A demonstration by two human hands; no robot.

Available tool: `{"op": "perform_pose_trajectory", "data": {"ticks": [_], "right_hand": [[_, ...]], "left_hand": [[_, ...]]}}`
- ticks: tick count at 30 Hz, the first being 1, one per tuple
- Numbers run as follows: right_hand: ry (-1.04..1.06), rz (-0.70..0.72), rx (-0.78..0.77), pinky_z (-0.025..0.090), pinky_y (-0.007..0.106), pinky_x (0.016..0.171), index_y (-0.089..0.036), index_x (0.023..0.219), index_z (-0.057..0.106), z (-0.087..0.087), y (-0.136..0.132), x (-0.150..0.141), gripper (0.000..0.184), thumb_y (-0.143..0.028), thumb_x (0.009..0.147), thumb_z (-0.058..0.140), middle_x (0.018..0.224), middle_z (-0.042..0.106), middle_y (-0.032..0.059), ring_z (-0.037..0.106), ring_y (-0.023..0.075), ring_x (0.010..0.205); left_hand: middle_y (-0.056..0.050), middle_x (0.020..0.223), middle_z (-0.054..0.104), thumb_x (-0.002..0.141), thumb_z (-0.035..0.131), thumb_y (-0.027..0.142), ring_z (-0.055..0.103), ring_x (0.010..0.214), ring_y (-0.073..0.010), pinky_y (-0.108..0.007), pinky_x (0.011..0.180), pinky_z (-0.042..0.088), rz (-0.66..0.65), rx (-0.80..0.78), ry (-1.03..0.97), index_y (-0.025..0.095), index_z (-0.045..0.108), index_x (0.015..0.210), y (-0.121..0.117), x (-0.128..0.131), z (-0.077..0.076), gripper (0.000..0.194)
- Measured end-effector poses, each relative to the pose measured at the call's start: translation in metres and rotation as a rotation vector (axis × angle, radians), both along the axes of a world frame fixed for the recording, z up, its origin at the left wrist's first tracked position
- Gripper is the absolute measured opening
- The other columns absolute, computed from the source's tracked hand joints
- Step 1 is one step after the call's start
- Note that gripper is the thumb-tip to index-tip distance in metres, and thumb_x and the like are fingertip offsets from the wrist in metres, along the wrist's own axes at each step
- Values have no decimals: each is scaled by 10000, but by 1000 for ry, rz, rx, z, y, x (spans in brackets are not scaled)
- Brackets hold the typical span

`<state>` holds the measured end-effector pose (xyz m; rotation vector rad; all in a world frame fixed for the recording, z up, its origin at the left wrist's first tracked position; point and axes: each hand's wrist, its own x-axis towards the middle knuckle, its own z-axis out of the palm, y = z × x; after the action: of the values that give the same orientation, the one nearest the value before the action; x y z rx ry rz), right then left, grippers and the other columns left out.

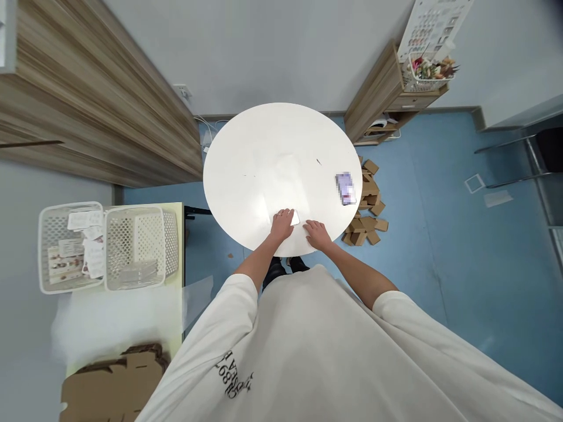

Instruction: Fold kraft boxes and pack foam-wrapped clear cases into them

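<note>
On the near part of a white oval table [246,140], my left hand [282,224] rests over a small white rectangular piece [295,218] with rounded corners. The fingers are bent and cover its left part, with the thumb along its near edge. My right hand [317,234] lies just to the right, palm down on the tabletop. Its fingers are stretched toward the white piece, apart from it and holding nothing. Faint pale outlines on the tabletop ahead of the hands could be a clear sheet or a reflection; I cannot tell which.
A blurred purple item [346,188] lies near the table's right edge, with a small dark thing [319,162] farther in. Brown cardboard boxes [369,202] are piled on the floor at right. White baskets [134,249] stand on a side table at left, near flat cardboard [114,387].
</note>
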<state>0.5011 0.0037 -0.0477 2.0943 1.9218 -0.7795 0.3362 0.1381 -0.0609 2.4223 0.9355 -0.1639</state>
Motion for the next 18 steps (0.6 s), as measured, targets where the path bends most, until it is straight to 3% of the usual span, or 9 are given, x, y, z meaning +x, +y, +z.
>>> {"op": "perform_pose_trajectory", "data": {"ticks": [6, 10, 13, 18], "right_hand": [[-16, 36, 11, 305, 444, 1093, -189, 1366, 561, -1, 4, 4, 437, -184, 946, 441, 1574, 409, 101, 374, 316, 1362], [-15, 40, 26, 315, 444, 1072, -200, 1285, 614, -1, 7, 5, 378, -189, 969, 408, 1523, 460, 104, 407, 317, 1315], [-14, 24, 21, 322, 443, 1052, -203, 1246, 642, 1, 12, 4, 375, -172, 974, 386, 1456, 515, 120, 450, 321, 1262], [78, -22, 62, 365, 404, 996, -188, 1185, 644, 14, 26, 13, 347, -207, 1001, 350, 1289, 611, 135, 541, 287, 1129]], "left_hand": [[-152, 1618, 348, 925, 569, 262, 308, 1485, -339, -499, 1158, 326, 6, -6, 28, 208, 303, 1560, -4, -1, -3, 690], [-160, 1658, 263, 994, 456, 300, 322, 1489, -319, -474, 1156, 349, 62, -7, -8, 180, 320, 1548, -3, -10, -1, 583], [-168, 1626, 323, 997, 390, 230, 359, 1474, -297, -454, 1134, 390, 123, -19, -3, 159, 358, 1526, 1, -25, 2, 534], [-120, 1547, 461, 873, 422, 55, 446, 1417, -254, -432, 1134, 406, 66, -108, 37, 183, 404, 1506, 13, -44, 7, 646]]}}
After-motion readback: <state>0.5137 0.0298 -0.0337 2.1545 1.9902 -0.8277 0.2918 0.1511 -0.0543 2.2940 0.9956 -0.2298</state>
